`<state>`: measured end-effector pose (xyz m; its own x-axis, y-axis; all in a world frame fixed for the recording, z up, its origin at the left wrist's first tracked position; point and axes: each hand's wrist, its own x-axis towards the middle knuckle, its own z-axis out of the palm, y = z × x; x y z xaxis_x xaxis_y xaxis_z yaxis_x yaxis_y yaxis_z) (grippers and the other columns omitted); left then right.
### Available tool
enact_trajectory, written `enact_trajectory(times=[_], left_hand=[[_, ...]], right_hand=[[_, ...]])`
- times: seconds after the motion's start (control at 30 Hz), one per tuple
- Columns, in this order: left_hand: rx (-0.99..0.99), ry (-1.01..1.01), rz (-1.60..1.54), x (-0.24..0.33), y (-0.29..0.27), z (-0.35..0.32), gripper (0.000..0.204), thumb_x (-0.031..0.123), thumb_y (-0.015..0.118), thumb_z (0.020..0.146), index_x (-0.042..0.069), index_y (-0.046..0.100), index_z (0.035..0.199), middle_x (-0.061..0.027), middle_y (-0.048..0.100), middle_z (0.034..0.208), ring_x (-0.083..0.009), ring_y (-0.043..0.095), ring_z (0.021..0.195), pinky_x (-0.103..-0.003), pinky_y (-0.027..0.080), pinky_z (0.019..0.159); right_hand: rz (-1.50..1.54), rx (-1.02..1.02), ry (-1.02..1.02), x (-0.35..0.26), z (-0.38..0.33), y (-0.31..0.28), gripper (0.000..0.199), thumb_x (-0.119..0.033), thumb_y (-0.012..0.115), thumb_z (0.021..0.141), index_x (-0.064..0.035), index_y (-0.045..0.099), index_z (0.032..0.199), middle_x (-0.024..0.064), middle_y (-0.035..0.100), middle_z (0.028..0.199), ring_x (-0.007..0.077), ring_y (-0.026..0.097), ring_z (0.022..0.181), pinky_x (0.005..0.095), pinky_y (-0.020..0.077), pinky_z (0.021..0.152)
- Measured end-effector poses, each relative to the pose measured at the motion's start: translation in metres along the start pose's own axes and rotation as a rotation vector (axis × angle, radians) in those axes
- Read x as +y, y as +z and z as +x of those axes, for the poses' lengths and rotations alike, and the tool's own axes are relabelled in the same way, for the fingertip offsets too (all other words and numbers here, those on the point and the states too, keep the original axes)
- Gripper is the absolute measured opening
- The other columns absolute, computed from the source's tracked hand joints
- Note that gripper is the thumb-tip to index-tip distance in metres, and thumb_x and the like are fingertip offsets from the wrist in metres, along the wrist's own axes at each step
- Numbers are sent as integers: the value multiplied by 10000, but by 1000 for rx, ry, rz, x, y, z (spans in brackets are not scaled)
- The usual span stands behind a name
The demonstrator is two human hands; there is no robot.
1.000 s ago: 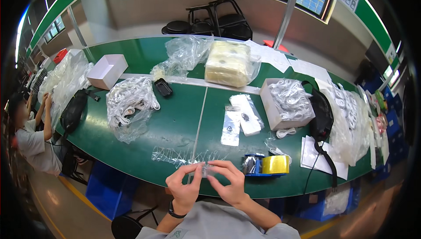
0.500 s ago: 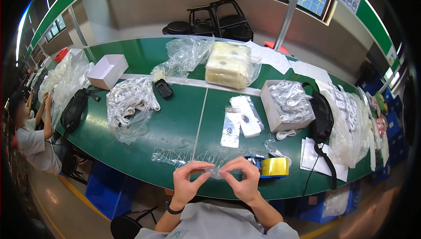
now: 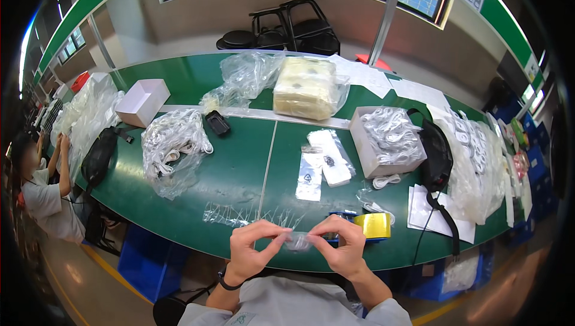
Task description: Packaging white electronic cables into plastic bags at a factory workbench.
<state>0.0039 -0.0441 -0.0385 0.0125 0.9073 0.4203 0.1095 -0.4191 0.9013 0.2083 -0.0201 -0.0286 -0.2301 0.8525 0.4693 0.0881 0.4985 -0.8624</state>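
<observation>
A small clear plastic bag (image 3: pixel 297 243) is stretched between my two hands near the table's front edge. My left hand (image 3: pixel 254 252) pinches its left side between thumb and forefinger. On the opposite side, my right hand (image 3: pixel 341 243) grips it the same way. What the bag contains is too blurred to tell. Just beyond my left hand lies a row of thin clear strips (image 3: pixel 230 214). A yellow tape roll (image 3: pixel 372 226) in a blue dispenser sits right beside my right hand.
Flat clear bags (image 3: pixel 309 176) and white sleeves (image 3: pixel 331 161) lie mid-table. A box of bundled white cables (image 3: pixel 390 136) stands at right, near a black pouch (image 3: pixel 436 155). Another cable heap (image 3: pixel 173 146) is at left. A wrapped yellowish block (image 3: pixel 306 88) sits behind. A co-worker (image 3: pixel 49 191) works far left.
My hands have moved slightly apart. The crumpled bag between them is now drawn out wider and flatter. The whole view has shifted a little.
</observation>
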Motion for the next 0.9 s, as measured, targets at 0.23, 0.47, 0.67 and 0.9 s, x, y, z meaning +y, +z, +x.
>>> enact_trajectory(times=[0.23, 0.47, 0.67, 0.9], left_hand=[[-90, 109, -111, 5, -9, -2, 107, -90, 710, 782, -51, 737, 877, -149, 730, 803, -210, 718, 725, -284, 564, 683], [-267, 119, -340, 16, -12, 4, 63, -81, 702, 802, -20, 713, 808, -169, 725, 810, -243, 721, 729, -310, 575, 677], [-249, 106, -299, 20, -13, 3, 59, -67, 696, 819, -14, 719, 807, -168, 730, 834, -231, 724, 758, -298, 572, 680], [-243, 177, -156, 27, -11, 1, 177, -108, 663, 726, -25, 744, 861, -164, 729, 854, -222, 721, 757, -285, 569, 690]], right_hand=[[186, -172, -32, -12, 2, -21, 236, 162, 682, 742, 27, 733, 929, 133, 717, 840, 223, 689, 762, 301, 531, 680], [398, -314, -164, -16, 3, -29, 357, 210, 551, 652, 68, 744, 916, 153, 685, 847, 298, 696, 777, 352, 558, 696], [316, -252, -251, -20, 0, -28, 371, 170, 499, 653, 62, 746, 909, 164, 682, 899, 319, 707, 822, 360, 573, 744], [255, -212, -206, -22, -1, -28, 280, 146, 666, 766, 26, 733, 1010, 140, 686, 979, 263, 701, 911, 349, 570, 799]])
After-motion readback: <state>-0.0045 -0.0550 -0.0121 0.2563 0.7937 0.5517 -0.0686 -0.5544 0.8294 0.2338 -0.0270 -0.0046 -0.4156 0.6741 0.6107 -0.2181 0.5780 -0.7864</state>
